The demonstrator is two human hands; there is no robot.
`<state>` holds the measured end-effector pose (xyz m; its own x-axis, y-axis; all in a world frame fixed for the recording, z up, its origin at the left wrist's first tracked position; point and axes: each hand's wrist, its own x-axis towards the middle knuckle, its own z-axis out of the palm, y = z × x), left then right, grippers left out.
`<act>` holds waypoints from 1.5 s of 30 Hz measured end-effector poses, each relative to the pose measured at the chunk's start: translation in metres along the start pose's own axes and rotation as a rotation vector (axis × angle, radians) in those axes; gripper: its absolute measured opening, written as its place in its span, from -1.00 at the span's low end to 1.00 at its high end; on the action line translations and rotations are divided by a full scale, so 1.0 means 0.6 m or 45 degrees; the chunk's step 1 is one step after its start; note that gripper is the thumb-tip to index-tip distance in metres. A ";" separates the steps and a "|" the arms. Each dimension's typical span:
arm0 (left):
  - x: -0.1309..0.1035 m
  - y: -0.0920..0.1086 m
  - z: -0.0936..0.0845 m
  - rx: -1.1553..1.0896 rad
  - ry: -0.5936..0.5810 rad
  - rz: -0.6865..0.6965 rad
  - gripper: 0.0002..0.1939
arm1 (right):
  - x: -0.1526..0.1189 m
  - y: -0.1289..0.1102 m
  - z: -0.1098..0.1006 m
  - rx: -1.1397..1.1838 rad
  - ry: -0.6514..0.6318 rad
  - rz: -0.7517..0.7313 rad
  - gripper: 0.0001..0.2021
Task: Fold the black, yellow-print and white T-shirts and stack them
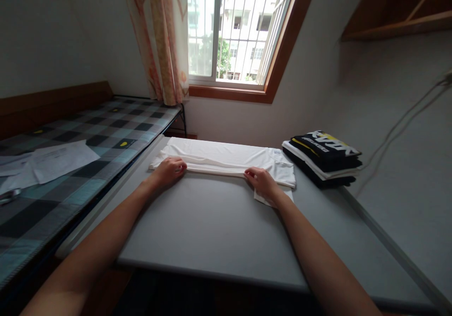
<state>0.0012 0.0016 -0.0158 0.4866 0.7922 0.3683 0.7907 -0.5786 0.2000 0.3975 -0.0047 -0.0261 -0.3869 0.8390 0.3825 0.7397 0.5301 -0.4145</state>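
Note:
A white shirt (226, 156) lies across the far part of the grey table, folded into a long strip, with a sleeve sticking out toward me at its right end. My left hand (172, 169) pinches the near edge of the cloth toward its left end. Farther right, my right hand (260, 180) pinches the same near edge, its wrist above the protruding sleeve. The fingers of both hands are closed on the fabric.
Folded dark and white clothes (323, 158) form a stack at the table's back right, by the wall. Left of the grey table (212, 231) is a bed with a checked mattress (141, 123) and papers (60, 160). A curtained window is behind.

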 end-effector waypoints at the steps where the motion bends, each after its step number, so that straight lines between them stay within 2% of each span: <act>1: 0.000 0.000 0.000 0.003 0.001 0.006 -0.82 | -0.001 -0.001 0.000 0.013 -0.021 0.019 -0.80; 4: 0.001 0.000 -0.004 -0.012 -0.003 0.020 -0.81 | -0.002 -0.005 -0.002 0.031 -0.029 0.022 -0.79; 6: 0.002 -0.001 -0.008 -0.027 0.010 0.018 -0.78 | -0.002 -0.007 -0.005 0.031 0.032 0.002 -0.76; 10: 0.002 -0.002 -0.021 0.001 0.019 -0.064 -0.74 | -0.001 -0.006 -0.008 0.049 0.092 0.040 -0.75; 15: -0.007 -0.010 -0.040 0.029 -0.120 -0.232 -0.78 | -0.004 -0.003 -0.005 -0.031 -0.023 0.103 -0.79; 20: -0.017 -0.022 -0.057 0.112 -0.125 -0.341 -0.86 | -0.004 -0.022 -0.015 -0.299 -0.129 0.171 -0.81; 23: -0.021 -0.024 -0.058 0.231 -0.179 -0.423 -0.91 | -0.005 -0.043 -0.028 -0.514 -0.197 0.199 -0.78; 26: -0.021 -0.020 -0.051 0.363 -0.216 -0.504 -0.91 | -0.009 -0.061 -0.034 -0.642 -0.259 0.340 -0.66; 29: -0.015 -0.011 -0.037 0.457 -0.107 -0.566 -0.84 | -0.011 -0.063 -0.024 -0.633 -0.299 0.388 -0.52; 34: -0.005 -0.011 -0.017 0.465 0.214 -0.576 -0.76 | -0.004 -0.031 0.005 -0.527 -0.351 0.394 -0.37; 36: -0.005 -0.017 -0.014 0.479 0.351 -0.533 -0.76 | 0.000 -0.017 0.008 -0.521 -0.360 0.481 -0.36; 38: -0.005 -0.022 -0.012 0.499 0.402 -0.490 -0.76 | 0.002 -0.009 0.007 -0.551 -0.353 0.612 -0.34; 40: -0.005 -0.028 -0.009 0.465 0.317 -0.423 -0.76 | 0.001 -0.006 0.003 -0.590 -0.350 0.727 -0.33; 42: -0.005 -0.033 -0.005 0.368 0.157 -0.328 -0.74 | 0.000 -0.006 0.001 -0.603 -0.377 0.774 -0.33; 45: -0.007 -0.040 -0.001 0.242 -0.008 -0.285 -0.71 | -0.002 -0.007 0.002 -0.561 -0.451 0.662 -0.36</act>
<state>-0.0200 0.0123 -0.0218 0.2938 0.8977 0.3283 0.9338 -0.3429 0.1020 0.3941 -0.0078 -0.0255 -0.0274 0.9955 -0.0902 0.9971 0.0209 -0.0728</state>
